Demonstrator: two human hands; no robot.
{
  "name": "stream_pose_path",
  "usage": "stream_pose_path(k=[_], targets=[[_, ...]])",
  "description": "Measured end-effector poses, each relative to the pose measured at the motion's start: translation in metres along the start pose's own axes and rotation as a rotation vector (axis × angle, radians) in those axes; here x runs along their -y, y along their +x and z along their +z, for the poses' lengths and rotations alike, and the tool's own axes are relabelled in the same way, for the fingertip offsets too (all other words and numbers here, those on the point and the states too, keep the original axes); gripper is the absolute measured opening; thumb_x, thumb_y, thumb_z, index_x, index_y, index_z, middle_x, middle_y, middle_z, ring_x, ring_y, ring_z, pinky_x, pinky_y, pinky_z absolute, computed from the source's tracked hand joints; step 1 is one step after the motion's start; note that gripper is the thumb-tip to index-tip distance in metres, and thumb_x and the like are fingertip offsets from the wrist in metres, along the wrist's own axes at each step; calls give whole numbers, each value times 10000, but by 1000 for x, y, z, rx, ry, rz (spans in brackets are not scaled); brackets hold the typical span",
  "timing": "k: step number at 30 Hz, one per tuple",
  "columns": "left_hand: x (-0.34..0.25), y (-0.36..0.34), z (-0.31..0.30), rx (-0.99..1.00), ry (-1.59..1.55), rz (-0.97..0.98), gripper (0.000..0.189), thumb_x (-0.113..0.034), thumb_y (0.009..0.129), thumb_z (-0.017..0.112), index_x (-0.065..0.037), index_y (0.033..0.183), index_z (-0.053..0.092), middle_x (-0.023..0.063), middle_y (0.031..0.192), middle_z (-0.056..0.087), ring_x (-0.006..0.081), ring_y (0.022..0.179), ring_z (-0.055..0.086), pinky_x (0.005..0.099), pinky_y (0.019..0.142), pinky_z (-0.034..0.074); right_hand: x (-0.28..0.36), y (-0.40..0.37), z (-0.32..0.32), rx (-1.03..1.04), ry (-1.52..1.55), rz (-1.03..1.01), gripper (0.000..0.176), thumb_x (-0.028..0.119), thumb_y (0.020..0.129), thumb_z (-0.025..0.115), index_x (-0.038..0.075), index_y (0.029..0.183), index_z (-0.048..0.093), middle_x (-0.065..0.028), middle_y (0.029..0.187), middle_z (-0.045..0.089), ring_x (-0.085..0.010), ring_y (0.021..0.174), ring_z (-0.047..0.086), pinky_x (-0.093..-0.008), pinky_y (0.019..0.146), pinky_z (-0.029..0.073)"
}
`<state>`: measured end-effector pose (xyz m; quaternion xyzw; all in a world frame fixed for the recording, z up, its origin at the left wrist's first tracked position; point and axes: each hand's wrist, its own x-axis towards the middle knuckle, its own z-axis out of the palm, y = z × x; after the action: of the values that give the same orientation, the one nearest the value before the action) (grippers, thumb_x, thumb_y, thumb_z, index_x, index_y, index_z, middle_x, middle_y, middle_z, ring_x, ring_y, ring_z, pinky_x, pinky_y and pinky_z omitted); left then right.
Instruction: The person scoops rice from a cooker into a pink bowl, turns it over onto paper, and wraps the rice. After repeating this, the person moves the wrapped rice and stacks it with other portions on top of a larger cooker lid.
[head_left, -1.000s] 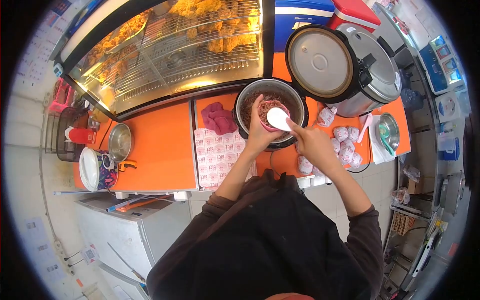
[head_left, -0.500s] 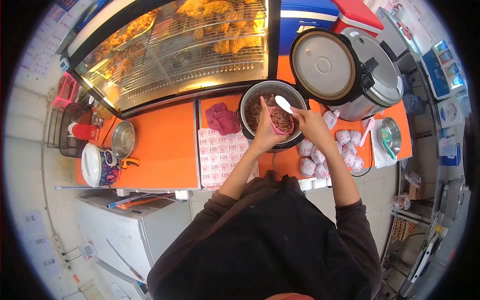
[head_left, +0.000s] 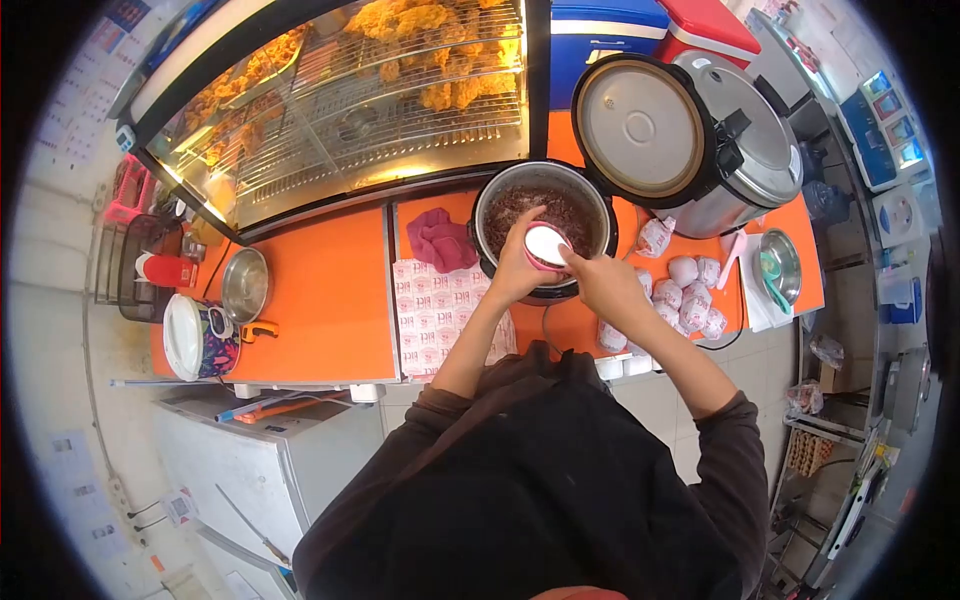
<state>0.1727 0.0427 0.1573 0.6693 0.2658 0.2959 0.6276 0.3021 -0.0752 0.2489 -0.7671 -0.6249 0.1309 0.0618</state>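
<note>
My left hand [head_left: 511,272] is wrapped round a small pink cup [head_left: 543,265], held over the open rice cooker pot [head_left: 606,215]. Gripped in my right hand [head_left: 608,291] is a white rice paddle [head_left: 545,244], its blade lying across the cup's mouth and covering most of what is inside. Reddish-brown rice [head_left: 516,206] lies in the pot below. To the right of my right hand sit several round paper-wrapped packets [head_left: 690,300]. Printed "RICE" wrapping sheets [head_left: 440,312] lie on the counter left of the pot, below a crumpled maroon cloth [head_left: 442,240].
A lit glass cabinet [head_left: 350,130] with fried chicken stands behind the orange counter [head_left: 320,300]. Right of the pot are a raised cooker lid [head_left: 640,130] and a second large cooker [head_left: 755,150]. Metal bowls [head_left: 246,284] and a patterned container [head_left: 200,338] are also on the counter.
The paddle has moved from the cup's upper right edge to lie flat over its mouth, hiding the rice that showed there. My right hand has come lower and closer to the cup.
</note>
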Motion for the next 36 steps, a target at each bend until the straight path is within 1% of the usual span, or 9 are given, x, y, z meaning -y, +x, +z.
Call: stream_pose_path(k=[5, 16, 20, 22, 24, 27, 30, 31, 36], targets=[[-1, 1, -3, 48, 111, 123, 1004, -96, 486, 841, -112, 1392, 410, 125, 1230, 508, 294, 1181, 488, 387, 1042, 383, -35, 13, -18, -61, 481, 42, 301, 165, 892, 548, 71, 1159, 650, -247, 772, 650, -399, 738, 660, -501, 665, 515], [-15, -8, -29, -103, -101, 140, 1103, -96, 504, 883, -69, 1448, 314, 112, 1280, 491, 229, 1195, 504, 353, 1032, 408, -39, 32, 11, -124, 181, 292, 295, 215, 919, 559, 84, 1164, 658, -227, 933, 668, -414, 867, 644, -482, 745, 497], [-40, -25, -43, -105, -141, 193, 1087, -134, 536, 906, -19, 1436, 309, 134, 1361, 475, 231, 1260, 480, 353, 1069, 384, -13, 35, 35, -658, 24, 25, 301, 161, 888, 582, 73, 1170, 641, -188, 994, 564, -373, 916, 571, -452, 779, 490], [-51, -41, -50, -101, -193, 176, 1080, -143, 541, 909, -5, 1430, 312, 137, 1372, 470, 234, 1267, 473, 359, 1083, 370, 18, 28, 54, -609, 340, 56, 273, 168, 937, 535, 81, 1176, 634, -150, 1082, 569, -330, 1006, 559, -409, 880, 472], [-55, -61, -59, -26, -160, 212, 1091, -153, 539, 920, -26, 1435, 310, 151, 1404, 442, 242, 1277, 468, 368, 1083, 374, 59, 14, 78, -306, 1522, 176, 321, 230, 992, 446, 101, 1256, 576, -132, 1232, 562, -318, 1143, 532, -401, 972, 449], [-41, -96, -78, 12, 215, 166, 1059, -325, 589, 881, -57, 1442, 314, 130, 1421, 439, 293, 1377, 312, 440, 1135, 237, 94, -1, 145, -14, 2365, 399, 411, 332, 1021, 347, 101, 1321, 507, -122, 1338, 520, -304, 1203, 519, -429, 983, 466], [11, -138, -100, -19, 605, 95, 1059, -474, 610, 817, -97, 1459, 306, 108, 1432, 438, 328, 1432, 130, 484, 1140, 95, 89, -3, 225, 529, 2784, 190, 477, 391, 1013, 313, 95, 1362, 449, -132, 1336, 524, -301, 1179, 544, -476, 952, 486], [27, -152, -111, -65, 703, 59, 914, -448, 661, 789, -107, 1400, 373, 119, 1383, 470, 329, 1399, 214, 481, 1125, 131, 108, -2, 213, 352, 2608, 591, 498, 427, 1008, 314, 88, 1336, 475, -133, 1317, 534, -292, 1146, 568, -498, 930, 490], [150, -226, -192, 176, 738, -212, 436, -246, 813, 677, -109, 1195, 519, 126, 1289, 524, 330, 1300, 394, 474, 1074, 261, 140, 40, 293, 14, 2422, 616, 496, 424, 950, 490, 52, 1277, 525, -142, 1301, 535, -301, 1183, 528, -474, 972, 447]])
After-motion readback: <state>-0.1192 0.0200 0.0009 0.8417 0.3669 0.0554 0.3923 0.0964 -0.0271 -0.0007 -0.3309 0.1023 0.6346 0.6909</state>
